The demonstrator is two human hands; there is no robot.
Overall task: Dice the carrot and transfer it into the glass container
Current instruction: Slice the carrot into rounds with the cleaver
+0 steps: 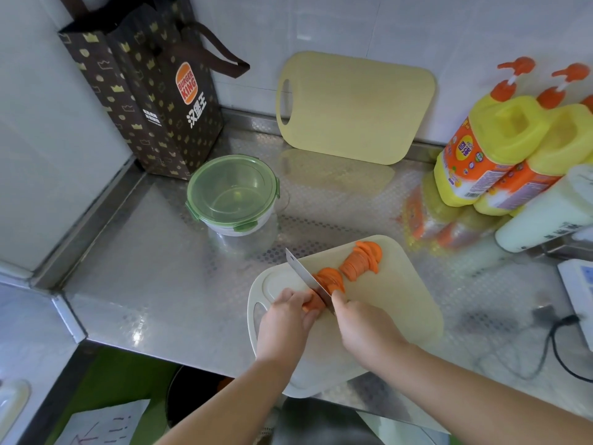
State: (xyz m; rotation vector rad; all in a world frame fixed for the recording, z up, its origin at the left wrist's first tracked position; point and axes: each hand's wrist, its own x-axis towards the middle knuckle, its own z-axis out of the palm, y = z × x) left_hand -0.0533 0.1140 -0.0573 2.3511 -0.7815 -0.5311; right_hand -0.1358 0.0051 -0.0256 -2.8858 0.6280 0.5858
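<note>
On a cream cutting board (394, 303) lies an orange carrot, much of it cut into thin slices (361, 260) that lean in two rows. My left hand (285, 322) holds down the uncut carrot end (313, 303). My right hand (365, 326) grips a knife (305, 274), its blade set across the carrot just beside my left fingers. The glass container (232, 195) stands on the counter behind and to the left, its green-rimmed clear lid on.
A second yellow cutting board (356, 107) leans on the back wall. A dark paper bag (150, 91) stands at the back left. Yellow pump bottles (500, 146) and a white bottle (545, 210) lie right. A white device with a black cable (555, 345) sits at the right edge.
</note>
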